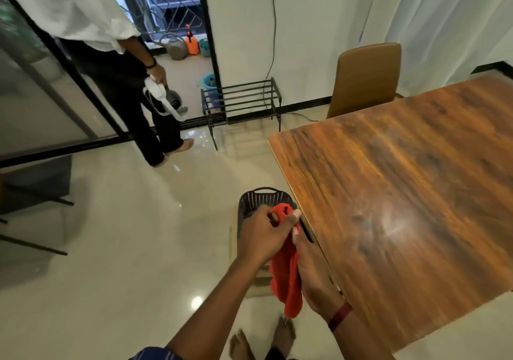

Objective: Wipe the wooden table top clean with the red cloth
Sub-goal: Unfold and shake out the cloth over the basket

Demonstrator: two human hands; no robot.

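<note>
The red cloth (pixel 286 279) hangs bunched between both my hands, just left of the wooden table top (pixel 402 193) and off its edge. My left hand (pixel 263 234) grips the cloth's upper end above a dark basket. My right hand (pixel 313 273) holds the cloth's side, close against the table's left edge. The cloth's lower end dangles free toward the floor. The table top is glossy brown wood with a bright light reflection near its middle.
A dark perforated basket (pixel 255 201) sits on a stool under my hands. Another person (pixel 111 54) stands at the left by the glass door, holding a white handheld vacuum (pixel 163 98). A black metal rack (pixel 241 101) and a tan chair (pixel 366 76) stand by the wall.
</note>
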